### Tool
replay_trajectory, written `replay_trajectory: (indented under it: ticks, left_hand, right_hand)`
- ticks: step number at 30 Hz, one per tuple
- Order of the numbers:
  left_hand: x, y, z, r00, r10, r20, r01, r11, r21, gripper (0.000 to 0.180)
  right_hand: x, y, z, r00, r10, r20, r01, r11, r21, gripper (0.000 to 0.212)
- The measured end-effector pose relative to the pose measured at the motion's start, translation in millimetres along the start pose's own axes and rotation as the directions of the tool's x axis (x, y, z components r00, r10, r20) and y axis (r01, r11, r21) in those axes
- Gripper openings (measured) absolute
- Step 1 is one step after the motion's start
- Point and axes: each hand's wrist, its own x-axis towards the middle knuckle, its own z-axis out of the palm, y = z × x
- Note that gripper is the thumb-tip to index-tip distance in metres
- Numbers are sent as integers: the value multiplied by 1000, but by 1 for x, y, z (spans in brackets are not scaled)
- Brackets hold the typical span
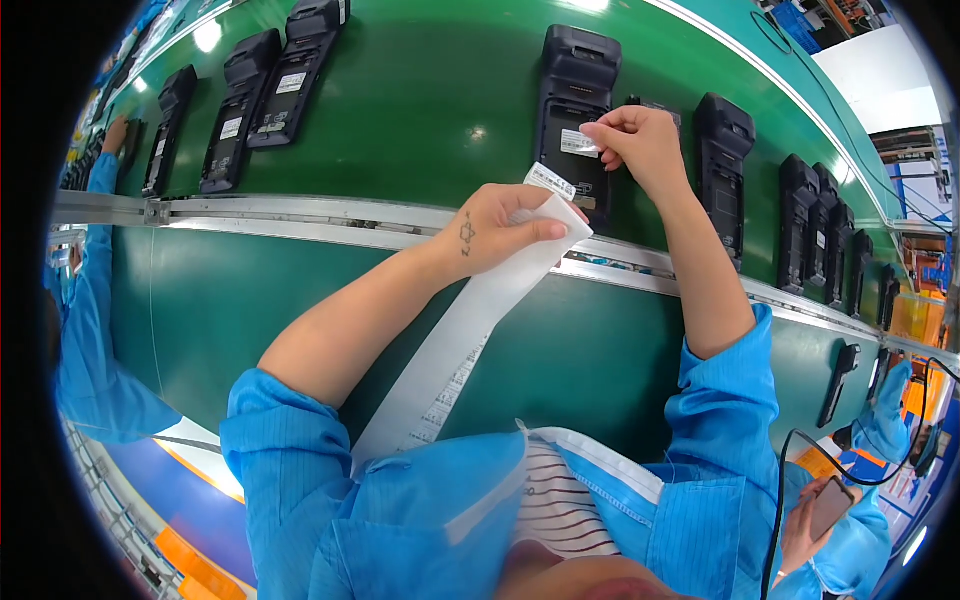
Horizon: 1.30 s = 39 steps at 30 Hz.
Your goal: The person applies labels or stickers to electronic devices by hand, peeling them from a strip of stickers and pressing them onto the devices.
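Observation:
My left hand [488, 230] is closed round a long strip of white label backing [425, 350]. The strip hangs down toward my body, with printed labels along one edge, and its folded top end sticks out past my thumb. A black handheld terminal [578, 75] lies back side up on the green conveyor belt, its rear compartment uncovered. My right hand [645, 145] is over its right side, thumb and forefinger pinched at the edge of a small white label [574, 143] in the compartment. Whether that label lies fully flat is hard to tell.
More black terminals lie on the belt [420, 110], at the left and in a row at the right [722, 160]. A metal rail [340, 220] separates the belt from the near green worktop [250, 290]. Co-workers in blue sit left and right; one holds a phone [828, 508]. A black cable hangs nearby.

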Motion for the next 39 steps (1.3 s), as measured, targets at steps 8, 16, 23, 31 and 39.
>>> replay_trajectory:
  ticks: [8,16,23,31,39]
  left_hand:
    - [2,-1,6,995,47,93,-36,993,-114,23]
    - [8,0,13,993,9,117,5,993,-120,22]
    - [7,-6,20,946,288,149,-313,931,188,13]
    - [11,-8,35,939,293,179,-326,923,202,12]
    - [15,-8,41,956,232,179,-268,939,215,12]
  right_hand:
    - [2,0,-1,1000,-2,24,2,1000,-7,18]
    - [2,-13,-4,985,-168,-22,87,614,-784,38]
    - [-60,-1,-8,977,-83,197,24,958,284,14]
    - [-74,4,-17,960,-102,262,-2,929,370,17]
    - [-75,7,-22,968,-76,239,-29,913,407,11]
